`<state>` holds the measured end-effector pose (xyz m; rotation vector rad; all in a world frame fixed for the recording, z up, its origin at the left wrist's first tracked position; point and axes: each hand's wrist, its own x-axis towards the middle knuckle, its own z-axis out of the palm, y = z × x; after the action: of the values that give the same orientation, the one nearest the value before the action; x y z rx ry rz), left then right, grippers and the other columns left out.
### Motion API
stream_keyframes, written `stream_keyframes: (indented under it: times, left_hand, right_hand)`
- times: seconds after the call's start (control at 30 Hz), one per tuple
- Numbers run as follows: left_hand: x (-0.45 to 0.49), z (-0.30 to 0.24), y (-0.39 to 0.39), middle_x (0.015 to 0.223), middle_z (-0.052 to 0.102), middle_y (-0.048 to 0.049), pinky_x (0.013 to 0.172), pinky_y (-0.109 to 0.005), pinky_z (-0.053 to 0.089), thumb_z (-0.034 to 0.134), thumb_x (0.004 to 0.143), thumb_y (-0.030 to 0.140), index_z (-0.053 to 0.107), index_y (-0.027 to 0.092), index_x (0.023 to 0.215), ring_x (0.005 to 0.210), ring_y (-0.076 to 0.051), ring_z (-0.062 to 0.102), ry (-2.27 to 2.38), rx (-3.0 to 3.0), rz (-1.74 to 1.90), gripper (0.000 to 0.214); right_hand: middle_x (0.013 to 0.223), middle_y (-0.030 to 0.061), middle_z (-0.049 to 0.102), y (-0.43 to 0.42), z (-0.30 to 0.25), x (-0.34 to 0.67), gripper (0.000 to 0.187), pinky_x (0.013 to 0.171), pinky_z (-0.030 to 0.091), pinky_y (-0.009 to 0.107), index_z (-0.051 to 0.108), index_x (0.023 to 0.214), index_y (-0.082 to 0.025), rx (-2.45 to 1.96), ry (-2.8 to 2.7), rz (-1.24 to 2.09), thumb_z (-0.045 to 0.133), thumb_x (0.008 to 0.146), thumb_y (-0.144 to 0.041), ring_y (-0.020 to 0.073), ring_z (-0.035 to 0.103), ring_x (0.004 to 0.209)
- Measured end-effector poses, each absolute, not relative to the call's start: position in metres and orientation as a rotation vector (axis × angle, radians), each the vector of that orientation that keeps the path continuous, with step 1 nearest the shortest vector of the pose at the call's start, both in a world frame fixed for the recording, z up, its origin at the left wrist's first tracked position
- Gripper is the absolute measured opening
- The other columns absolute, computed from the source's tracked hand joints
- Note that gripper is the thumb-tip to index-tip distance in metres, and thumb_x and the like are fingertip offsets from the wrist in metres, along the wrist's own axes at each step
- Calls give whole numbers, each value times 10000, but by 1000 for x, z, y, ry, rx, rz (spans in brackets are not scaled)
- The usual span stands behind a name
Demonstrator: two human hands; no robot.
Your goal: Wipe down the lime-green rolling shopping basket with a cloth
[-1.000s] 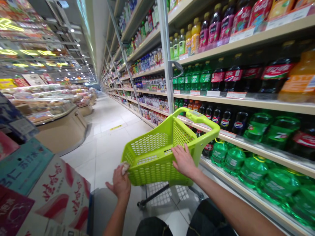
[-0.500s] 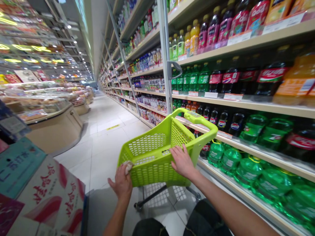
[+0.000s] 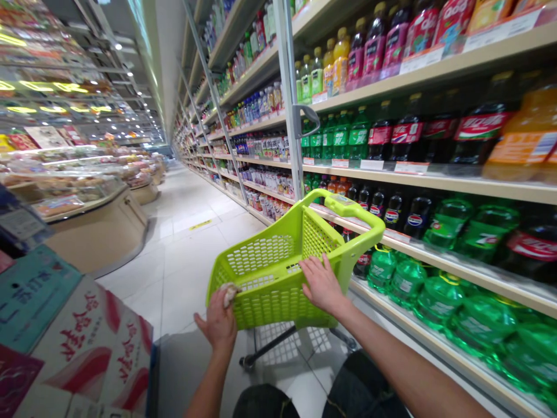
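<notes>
1. A shop aisle with a pale tiled floor (image 3: pixel 183 255) runs away into the distance. A yellow strip (image 3: pixel 200 224) marks the tiles ahead.
2. Along the right stand tall shelves (image 3: pixel 456 183) packed with drinks: pink, orange and green bottles higher up, dark colas (image 3: pixel 415 219) below, and big green jugs (image 3: pixel 444 296) at the bottom. A metal post (image 3: pixel 290 87) with a grey pull (image 3: pixel 307 120) rises between two sections.
3. On the left are counters (image 3: pixel 104 235) heaped with packaged goods, and nearer, printed cartons (image 3: pixel 93 348) stacked at the lower corner.
4. The lime-green cart (image 3: pixel 270 310) stands on the floor in the middle, between the cartons and the shelves, just in front of the person's knees (image 3: pixel 266 402). Its handle (image 3: pixel 342 208) is at the upper right, close to the shelves; its low end points left. A caster (image 3: pixel 247 362) shows underneath.
5. The left hand (image 3: pixel 221 318) is at the cart's low left corner, fingers curled around a crumpled, pale cloth (image 3: pixel 229 293) against the rim; one digit juts out leftward.
6. The right hand (image 3: pixel 322 284) straddles the near side rim, fingers lightly bent over the top, holding the cart; how firmly, I cannot tell.
</notes>
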<state>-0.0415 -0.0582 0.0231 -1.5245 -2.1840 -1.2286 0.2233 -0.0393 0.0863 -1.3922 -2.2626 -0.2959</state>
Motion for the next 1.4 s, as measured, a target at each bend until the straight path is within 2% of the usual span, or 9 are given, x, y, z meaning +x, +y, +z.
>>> stream_keyframes:
  times: [0.1, 0.23, 0.33, 0.63, 0.77, 0.87, 0.97, 1.17, 1.4]
  left_hand:
    - [-42, 25, -59, 1169, 571, -84, 982, -610, 120, 396, 774, 196, 536, 234, 1087, 1055, -264, 520, -2287, -1348, -1303, 345]
    - [26, 27, -45, 1190, 562, -67, 1035, -532, 101, 407, 748, 121, 562, 240, 1053, 1132, -222, 472, -1949, -1903, -1191, 362]
    - [50, 28, -38, 1181, 571, -61, 1044, -528, 68, 411, 750, 114, 556, 251, 1060, 1124, -207, 480, -1890, -2014, -1187, 368]
    - [-31, 26, -54, 1176, 568, -65, 988, -608, 111, 396, 769, 186, 514, 252, 1092, 1075, -238, 506, -2338, -1289, -1327, 351]
    - [36, 34, -47, 1203, 555, -58, 1035, -538, 93, 405, 742, 112, 549, 251, 1062, 1153, -207, 454, -1985, -1940, -1164, 378]
    - [62, 40, -42, 1230, 534, -54, 1034, -548, 88, 407, 732, 88, 534, 261, 1092, 1172, -203, 436, -1883, -2085, -1128, 418]
    - [24, 37, -45, 1191, 565, -53, 1036, -546, 87, 417, 735, 109, 555, 266, 1064, 1139, -214, 466, -1988, -1936, -1183, 389]
    - [-56, 18, -64, 1185, 561, -79, 1009, -580, 112, 393, 780, 190, 523, 234, 1093, 1074, -237, 505, -2390, -1107, -1348, 342]
    - [36, 33, -49, 1239, 527, -37, 1045, -533, 81, 407, 721, 66, 553, 276, 1058, 1183, -194, 424, -1934, -1964, -1121, 423]
  right_hand:
    - [1163, 125, 534, -39, 85, 219, 519, 1058, 65, 474, 464, 1208, -88, -1415, -2230, -291, 522, 729, -281, 268, 385, 1142]
    - [1168, 121, 534, -38, 84, 216, 524, 1055, 77, 476, 455, 1216, -93, -1402, -2241, -290, 519, 731, -282, 267, 382, 1145]
    - [1173, 113, 534, -38, 85, 219, 517, 1056, 81, 470, 450, 1223, -101, -1378, -2264, -302, 506, 736, -266, 262, 380, 1150]
    - [1198, 118, 523, -37, 80, 216, 502, 1056, 59, 473, 461, 1218, -100, -1392, -2225, -287, 486, 744, -264, 269, 370, 1161]
    - [1202, 111, 523, -37, 79, 214, 502, 1057, 63, 465, 458, 1220, -95, -1384, -2232, -292, 483, 747, -259, 260, 370, 1163]
    - [1199, 101, 528, -38, 78, 217, 487, 1055, 75, 459, 460, 1220, -116, -1348, -2245, -327, 476, 752, -250, 253, 377, 1159]
    - [1182, 97, 541, -37, 77, 221, 473, 1048, 98, 458, 468, 1211, -132, -1332, -2238, -356, 481, 753, -250, 253, 390, 1147]
    - [1158, 110, 555, -37, 77, 217, 463, 1039, 97, 482, 487, 1184, -122, -1383, -2223, -366, 498, 749, -279, 275, 403, 1128]
    - [1158, 108, 555, -37, 79, 216, 475, 1036, 105, 478, 471, 1199, -126, -1356, -2243, -385, 496, 747, -269, 267, 408, 1124]
